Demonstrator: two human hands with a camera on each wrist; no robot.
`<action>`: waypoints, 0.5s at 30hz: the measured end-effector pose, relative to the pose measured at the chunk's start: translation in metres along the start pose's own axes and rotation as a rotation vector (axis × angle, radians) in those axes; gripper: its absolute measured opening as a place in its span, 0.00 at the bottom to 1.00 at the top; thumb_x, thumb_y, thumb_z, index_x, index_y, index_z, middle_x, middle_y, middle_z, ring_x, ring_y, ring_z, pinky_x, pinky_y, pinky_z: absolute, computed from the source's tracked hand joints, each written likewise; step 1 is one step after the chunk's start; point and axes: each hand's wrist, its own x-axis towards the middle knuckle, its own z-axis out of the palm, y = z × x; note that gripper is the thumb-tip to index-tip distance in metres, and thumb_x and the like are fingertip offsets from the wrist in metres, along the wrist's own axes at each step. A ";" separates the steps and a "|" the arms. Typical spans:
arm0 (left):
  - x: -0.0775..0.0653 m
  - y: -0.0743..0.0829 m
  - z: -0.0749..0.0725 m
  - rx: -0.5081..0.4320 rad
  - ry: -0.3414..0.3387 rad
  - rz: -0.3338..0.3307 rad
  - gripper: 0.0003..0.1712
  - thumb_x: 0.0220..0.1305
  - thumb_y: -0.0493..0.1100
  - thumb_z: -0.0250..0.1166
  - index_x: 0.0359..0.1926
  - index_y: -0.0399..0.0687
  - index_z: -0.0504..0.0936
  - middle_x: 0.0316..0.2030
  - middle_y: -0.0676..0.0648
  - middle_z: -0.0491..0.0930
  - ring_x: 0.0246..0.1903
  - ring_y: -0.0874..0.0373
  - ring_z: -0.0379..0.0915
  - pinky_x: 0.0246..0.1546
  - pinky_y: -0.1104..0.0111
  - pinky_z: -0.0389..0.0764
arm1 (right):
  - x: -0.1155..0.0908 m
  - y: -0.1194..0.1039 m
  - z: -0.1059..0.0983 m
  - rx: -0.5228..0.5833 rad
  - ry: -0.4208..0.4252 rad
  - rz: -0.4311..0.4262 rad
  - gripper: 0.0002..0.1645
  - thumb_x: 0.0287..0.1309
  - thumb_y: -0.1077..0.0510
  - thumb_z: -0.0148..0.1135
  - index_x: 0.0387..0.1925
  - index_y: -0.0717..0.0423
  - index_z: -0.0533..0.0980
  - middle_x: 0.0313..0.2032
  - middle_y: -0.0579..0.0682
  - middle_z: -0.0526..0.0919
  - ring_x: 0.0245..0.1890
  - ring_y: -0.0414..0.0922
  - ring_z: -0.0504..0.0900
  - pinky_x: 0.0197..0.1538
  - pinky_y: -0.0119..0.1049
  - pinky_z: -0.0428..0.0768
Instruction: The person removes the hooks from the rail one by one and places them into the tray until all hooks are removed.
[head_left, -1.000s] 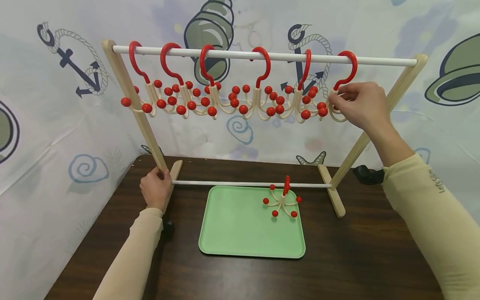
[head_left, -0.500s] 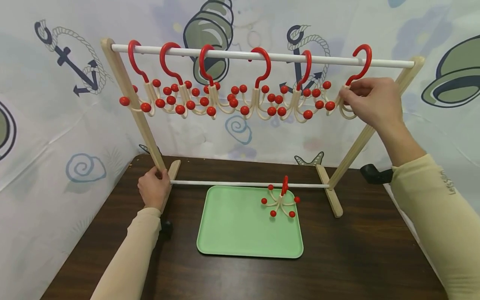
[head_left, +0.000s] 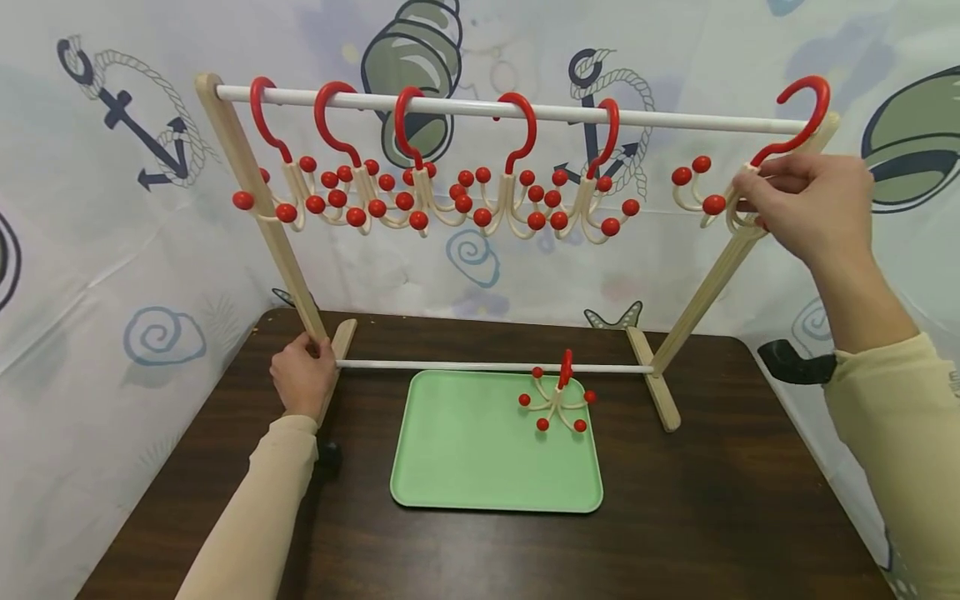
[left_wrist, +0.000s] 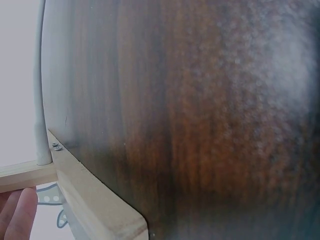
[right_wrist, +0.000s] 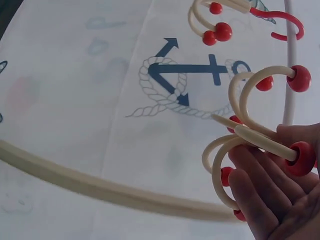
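Evidently the right grip [head_left: 813, 200], closed to a pinch, held a cream, red-balled hanger [head_left: 714, 205]; its red hook [head_left: 822, 98], tilted above that grip, risked snagging the nearby white rod [head_left: 693, 121]. The left grip [head_left: 303, 375] clasped a pale wooden upright [head_left: 283, 250].

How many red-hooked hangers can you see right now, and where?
7: five hangers hang along the upper rail, the right hand holds another hanger, and the last hanger is on the green tray.
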 end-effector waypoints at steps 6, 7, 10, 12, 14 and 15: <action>-0.001 0.001 -0.001 -0.003 -0.007 -0.005 0.16 0.66 0.46 0.62 0.42 0.35 0.84 0.29 0.33 0.83 0.31 0.33 0.77 0.36 0.43 0.74 | -0.028 0.031 0.001 0.012 0.026 0.032 0.37 0.58 0.41 0.66 0.57 0.65 0.76 0.30 0.28 0.81 0.25 0.21 0.78 0.30 0.19 0.74; -0.001 0.001 -0.001 -0.002 -0.008 -0.007 0.16 0.66 0.46 0.62 0.42 0.35 0.84 0.30 0.33 0.83 0.31 0.33 0.77 0.36 0.43 0.74 | -0.034 0.036 0.002 -0.002 0.033 0.033 0.37 0.58 0.40 0.65 0.57 0.65 0.77 0.31 0.30 0.83 0.25 0.21 0.78 0.30 0.19 0.74; -0.001 0.002 -0.001 -0.003 -0.012 -0.010 0.17 0.66 0.46 0.61 0.43 0.35 0.84 0.31 0.33 0.83 0.32 0.32 0.78 0.37 0.43 0.74 | -0.054 0.049 0.008 -0.038 0.043 0.054 0.37 0.59 0.39 0.64 0.58 0.65 0.77 0.38 0.43 0.87 0.26 0.19 0.77 0.29 0.20 0.73; 0.000 0.002 0.000 -0.007 -0.011 -0.009 0.17 0.66 0.46 0.61 0.43 0.35 0.84 0.31 0.33 0.83 0.32 0.32 0.78 0.38 0.43 0.74 | -0.069 0.058 0.016 -0.065 0.065 0.059 0.36 0.59 0.39 0.64 0.57 0.64 0.77 0.42 0.50 0.86 0.26 0.18 0.75 0.30 0.20 0.73; 0.000 0.003 0.000 -0.012 -0.007 -0.007 0.17 0.66 0.46 0.61 0.42 0.35 0.84 0.30 0.33 0.83 0.32 0.33 0.78 0.37 0.43 0.74 | -0.085 0.068 0.025 -0.049 0.088 0.060 0.33 0.59 0.42 0.65 0.55 0.65 0.79 0.39 0.46 0.86 0.27 0.18 0.76 0.31 0.20 0.72; 0.000 0.002 0.000 -0.013 -0.002 -0.006 0.16 0.66 0.46 0.61 0.42 0.35 0.84 0.30 0.33 0.83 0.31 0.34 0.78 0.37 0.44 0.74 | -0.093 0.074 0.031 -0.034 0.094 0.065 0.33 0.59 0.43 0.66 0.53 0.66 0.79 0.36 0.41 0.85 0.27 0.19 0.76 0.32 0.19 0.72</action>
